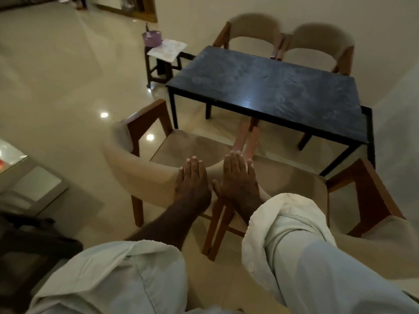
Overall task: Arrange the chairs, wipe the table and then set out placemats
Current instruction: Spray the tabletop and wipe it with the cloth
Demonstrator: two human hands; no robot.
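A dark rectangular table (272, 87) stands in the middle of the view. Two beige chairs with brown wooden frames stand side by side on its near side. My left hand (192, 180) lies flat, fingers straight, on the backrest of the near left chair (136, 164). My right hand (240, 177) lies flat on the backrest of the near right chair (301, 177). Two more beige chairs, the far left chair (251, 32) and the far right chair (322, 41), stand at the table's far side against the wall.
A small dark stool (158, 62) to the table's far left carries a purple bowl (152, 38) and folded pale placemats (169, 49). Glossy tiled floor (68, 75) stretches to the left. A glass-topped low table (22, 168) sits at the left edge.
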